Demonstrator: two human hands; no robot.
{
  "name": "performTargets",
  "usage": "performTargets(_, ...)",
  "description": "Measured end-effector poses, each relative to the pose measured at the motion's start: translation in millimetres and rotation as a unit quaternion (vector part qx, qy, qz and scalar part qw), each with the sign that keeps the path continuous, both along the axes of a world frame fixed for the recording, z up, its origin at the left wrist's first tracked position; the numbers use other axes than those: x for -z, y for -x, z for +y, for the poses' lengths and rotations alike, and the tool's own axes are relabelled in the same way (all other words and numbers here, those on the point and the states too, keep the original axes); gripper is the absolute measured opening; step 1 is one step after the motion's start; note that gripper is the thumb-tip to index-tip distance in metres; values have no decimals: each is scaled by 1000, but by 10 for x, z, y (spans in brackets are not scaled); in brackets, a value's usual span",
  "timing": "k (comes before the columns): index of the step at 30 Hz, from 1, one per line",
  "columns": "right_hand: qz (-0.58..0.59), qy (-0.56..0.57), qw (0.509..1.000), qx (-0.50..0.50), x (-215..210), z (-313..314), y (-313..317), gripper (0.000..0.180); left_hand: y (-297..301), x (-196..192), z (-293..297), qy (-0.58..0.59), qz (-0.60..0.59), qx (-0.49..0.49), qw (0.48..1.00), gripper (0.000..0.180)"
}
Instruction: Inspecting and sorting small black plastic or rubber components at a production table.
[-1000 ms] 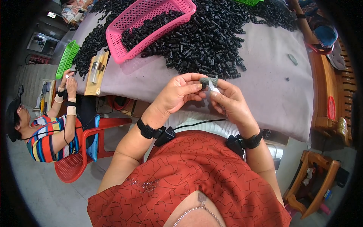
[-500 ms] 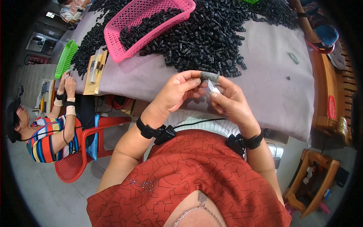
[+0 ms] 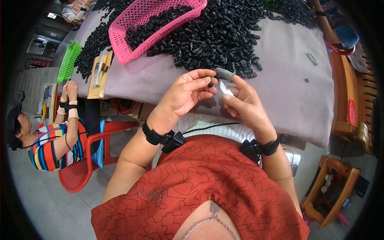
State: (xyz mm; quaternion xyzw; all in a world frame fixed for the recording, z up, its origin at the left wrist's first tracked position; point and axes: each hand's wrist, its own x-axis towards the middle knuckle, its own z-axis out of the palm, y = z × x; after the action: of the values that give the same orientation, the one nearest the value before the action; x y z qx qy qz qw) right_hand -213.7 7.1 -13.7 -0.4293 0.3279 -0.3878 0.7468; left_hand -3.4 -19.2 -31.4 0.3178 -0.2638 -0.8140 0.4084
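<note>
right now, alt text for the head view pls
A person's left hand pinches a small black plastic part while the right hand holds a small blade beside it. Beyond lie a pile of black parts and a pink basket.

- Two hands of the wearer: the left hand (image 3: 185, 96) and the right hand (image 3: 244, 105).
- One small black part (image 3: 210, 84) pinched in the left fingers.
- One small blade (image 3: 225, 88) in the right hand.
- One grey finger cot (image 3: 225, 73) on the right hand.
- One heap of black parts (image 3: 224, 30), too many to count.
- One pink basket (image 3: 136, 18).
- One green basket (image 3: 69, 61).
- One red chair (image 3: 82, 170).
- One other person (image 3: 48, 140) at the left.
</note>
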Motion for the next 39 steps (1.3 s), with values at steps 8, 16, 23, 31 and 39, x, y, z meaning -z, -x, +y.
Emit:
performTargets(8,8,18,999,-25,25,6,6,56,18,-16,16,9,-1,-2,1000,37)
performTargets(16,1,22,999,-43,3,30,11,53,36,6,35,12,13,38,999,41)
performTargets(23,16,18,998,-49,-5,28,1,55,55,-10,48,15,14,49,999,37)
performTargets(31,24,14,998,-56,3,23,0,58,45,-16,45,5,13,44,999,35)
performTargets(39,19,11,998,-58,0,32,-3,58,41,30,35,-29,94,51,994,37)
